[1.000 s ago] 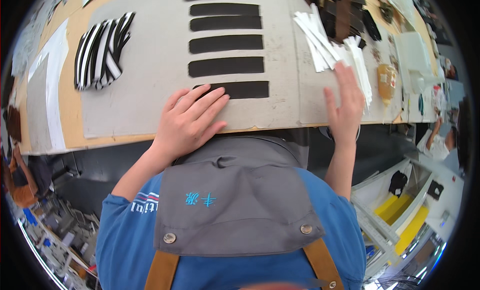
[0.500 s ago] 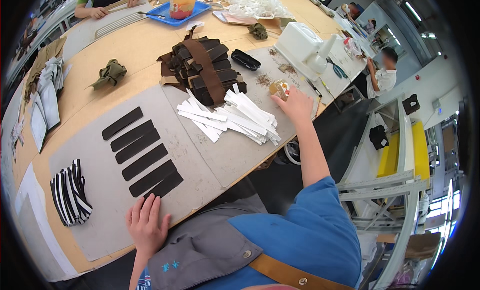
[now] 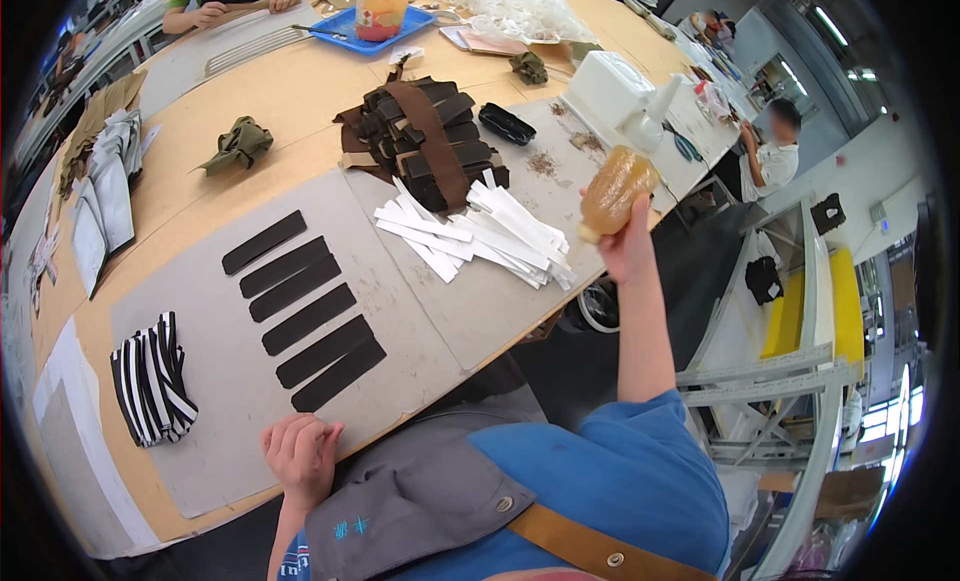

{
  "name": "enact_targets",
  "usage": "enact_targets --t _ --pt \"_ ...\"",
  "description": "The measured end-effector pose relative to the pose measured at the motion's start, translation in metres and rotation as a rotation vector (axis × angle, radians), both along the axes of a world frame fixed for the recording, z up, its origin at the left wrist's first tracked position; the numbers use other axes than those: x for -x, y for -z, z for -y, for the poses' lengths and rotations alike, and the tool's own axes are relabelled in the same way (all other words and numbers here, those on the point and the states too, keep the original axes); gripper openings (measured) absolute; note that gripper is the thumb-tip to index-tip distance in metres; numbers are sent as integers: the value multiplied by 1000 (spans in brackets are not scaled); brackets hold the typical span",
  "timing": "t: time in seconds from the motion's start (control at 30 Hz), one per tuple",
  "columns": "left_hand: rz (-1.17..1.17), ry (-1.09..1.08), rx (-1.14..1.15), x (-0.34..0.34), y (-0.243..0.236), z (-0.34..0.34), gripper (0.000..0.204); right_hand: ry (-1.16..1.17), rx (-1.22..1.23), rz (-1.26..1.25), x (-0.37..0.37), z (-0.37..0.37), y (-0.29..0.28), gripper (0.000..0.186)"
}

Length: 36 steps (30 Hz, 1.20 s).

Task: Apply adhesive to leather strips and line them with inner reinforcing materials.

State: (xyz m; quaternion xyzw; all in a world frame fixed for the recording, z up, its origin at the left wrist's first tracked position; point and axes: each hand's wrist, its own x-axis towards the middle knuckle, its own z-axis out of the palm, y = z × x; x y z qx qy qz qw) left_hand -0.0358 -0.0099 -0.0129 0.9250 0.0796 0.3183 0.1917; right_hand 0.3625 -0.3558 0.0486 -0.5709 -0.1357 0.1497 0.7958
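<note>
Here, the fingers [image 3: 639,217] of the right hand [image 3: 628,251] grasp the bottle [image 3: 618,189], tilted with its narrow end down, near the desk [image 3: 302,139] edge. The left hand [image 3: 302,455] seems loosely clenched, palm hidden, just beside the black strips [image 3: 308,318].

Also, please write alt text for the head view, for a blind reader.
A person's right hand holds an amber bottle, nozzle down, at a worktable; the left hand is curled near six black strips. White strips lie piled beside a dark bundle, and a striped bundle lies at left.
</note>
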Motion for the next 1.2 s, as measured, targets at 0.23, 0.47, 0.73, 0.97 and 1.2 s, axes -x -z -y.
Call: enact_targets --t 0.23,0.47,0.73,0.97,1.2 --pt "-18 58 55 13 4 -7 15 -369 -260 -152 122 -89 39 109" --pt "-250 -24 -57 14 -13 -15 39 -314 -144 -318 173 -117 47 121" --pt "-365 -40 -112 23 -8 -13 47 -121 69 -241 196 -111 58 120" --pt "-307 -20 -100 27 -6 -15 42 -75 141 -153 205 -114 57 125" --pt "-228 -132 -136 23 -2 -12 34 -100 168 -113 209 -122 56 131"
